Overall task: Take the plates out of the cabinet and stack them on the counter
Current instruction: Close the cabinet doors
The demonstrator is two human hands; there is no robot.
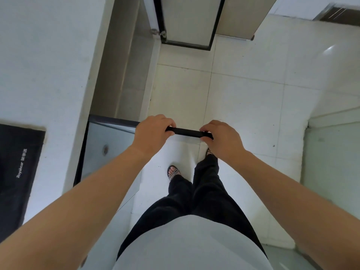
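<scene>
I look straight down along a white counter (48,55) on my left. Below it the cabinet (124,75) stands with its inside showing as bare beige panels; no plates are in view. My left hand (153,133) and my right hand (220,137) both grip the black top edge (188,132) of the near cabinet door (109,145), a frosted glass pane in a black frame that swings out over the floor. The hands are a short way apart on that edge.
A second glass door (187,22) stands open further along. A black cooktop (15,172) lies set into the counter at the left edge. My legs and sandalled feet (173,172) stand on pale floor tiles (243,94) behind the near door.
</scene>
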